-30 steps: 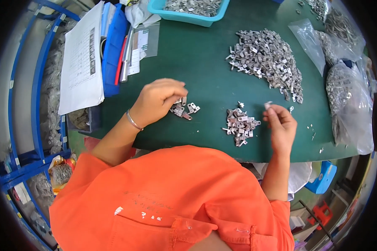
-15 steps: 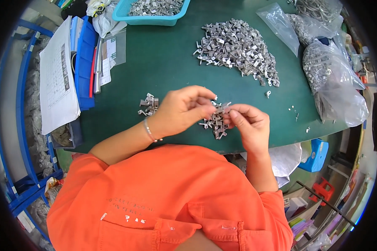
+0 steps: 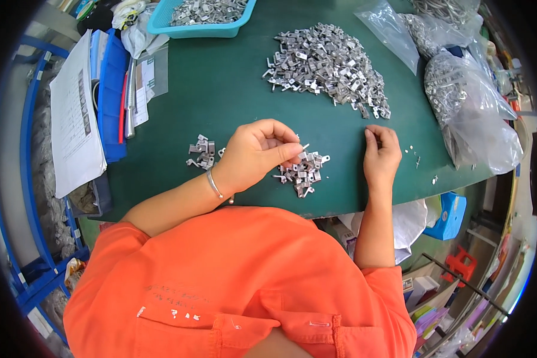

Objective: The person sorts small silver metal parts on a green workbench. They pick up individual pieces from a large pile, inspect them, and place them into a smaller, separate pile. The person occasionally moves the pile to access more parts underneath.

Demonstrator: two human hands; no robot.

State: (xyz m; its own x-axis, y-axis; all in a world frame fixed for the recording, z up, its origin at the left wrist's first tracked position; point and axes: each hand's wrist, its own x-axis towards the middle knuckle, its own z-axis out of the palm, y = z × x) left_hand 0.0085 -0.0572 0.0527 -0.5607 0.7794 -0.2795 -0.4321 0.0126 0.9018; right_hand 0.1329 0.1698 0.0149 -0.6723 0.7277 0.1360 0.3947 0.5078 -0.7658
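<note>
My left hand is closed in a pinch, thumb against fingers, with the pale end of a small metal bracket poking out at the tips. Just under those fingertips lies a small heap of bent silver brackets. Left of my wrist is another little cluster of brackets. My right hand rests farther right on the green table, thumb and fingers drawn together; whatever is between them is hidden. Beyond it spreads the large pile of metal brackets.
A turquoise basket of metal parts stands at the back. Transparent bags of parts line the right edge. On the left, paper sheets lean on a blue bin. Tiny bits lie near the right edge.
My right hand has left the small heap and moved right, to where a lone bracket lay by the large pile. My left hand stays over the heap, still pinching.
</note>
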